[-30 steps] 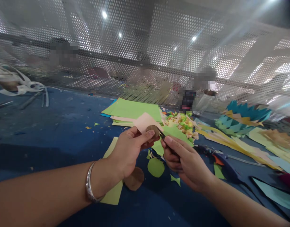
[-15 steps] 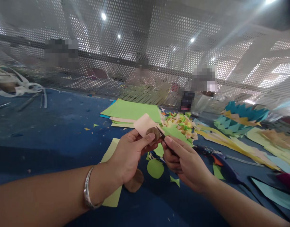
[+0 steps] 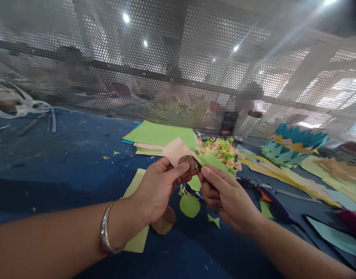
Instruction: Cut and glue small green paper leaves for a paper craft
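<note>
Between thumb and fingers, my left hand [image 3: 156, 188] pinches a pale pink paper piece [image 3: 174, 148] with a round brown disc [image 3: 190, 162] lying flat against it. My right hand [image 3: 226, 197] is closed around scissors [image 3: 198, 163]; their dark blades are at the paper's right edge, close beside the disc, and the handles are mostly hidden by the fingers. Beneath the hands, a green paper circle [image 3: 190, 205] and a larger brown disc [image 3: 164, 221] lie on the table. A pale yellow sheet [image 3: 137, 240] is partly covered by my left wrist.
Stacked coloured paper [image 3: 163, 132] and a heap of curled scraps [image 3: 221, 149] lie beyond my hands. On the right are a glue gun [image 3: 278, 203], yellow strips [image 3: 272, 167] and a teal paper crown [image 3: 300, 143]. A perforated metal screen [image 3: 154, 69] borders the blue table [image 3: 50, 162].
The scissor blades have shifted slightly at the paper's edge beside the disc. Both hands keep their grips, and the whole view has moved a little.
</note>
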A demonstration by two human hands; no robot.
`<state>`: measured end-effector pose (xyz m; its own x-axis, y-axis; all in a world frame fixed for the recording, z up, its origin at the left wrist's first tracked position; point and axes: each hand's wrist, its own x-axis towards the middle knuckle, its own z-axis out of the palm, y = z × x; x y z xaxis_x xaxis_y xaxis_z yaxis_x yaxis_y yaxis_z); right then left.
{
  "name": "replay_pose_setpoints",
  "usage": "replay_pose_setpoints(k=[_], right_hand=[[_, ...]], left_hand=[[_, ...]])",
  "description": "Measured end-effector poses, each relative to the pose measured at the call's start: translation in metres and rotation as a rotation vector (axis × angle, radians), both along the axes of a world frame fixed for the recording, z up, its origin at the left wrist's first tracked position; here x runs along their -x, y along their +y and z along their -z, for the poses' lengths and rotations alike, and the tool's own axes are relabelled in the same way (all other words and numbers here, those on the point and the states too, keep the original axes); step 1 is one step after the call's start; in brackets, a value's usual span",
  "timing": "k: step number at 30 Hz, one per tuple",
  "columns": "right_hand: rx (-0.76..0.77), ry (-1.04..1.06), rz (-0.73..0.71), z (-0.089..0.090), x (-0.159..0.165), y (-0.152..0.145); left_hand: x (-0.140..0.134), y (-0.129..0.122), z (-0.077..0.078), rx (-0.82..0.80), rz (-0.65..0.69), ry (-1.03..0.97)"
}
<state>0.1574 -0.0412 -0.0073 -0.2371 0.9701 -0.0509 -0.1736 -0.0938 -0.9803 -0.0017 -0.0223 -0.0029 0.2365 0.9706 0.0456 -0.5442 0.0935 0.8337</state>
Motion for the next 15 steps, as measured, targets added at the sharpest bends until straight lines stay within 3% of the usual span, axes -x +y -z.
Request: replay_pose_setpoints(k=[15], right_hand=[[-0.019, -0.015, -0.007, -0.0025, -0.0014, 0.0023]], left_hand=[[-0.0004, -0.0003, -0.0002, 0.024, -0.009, 0.009]])
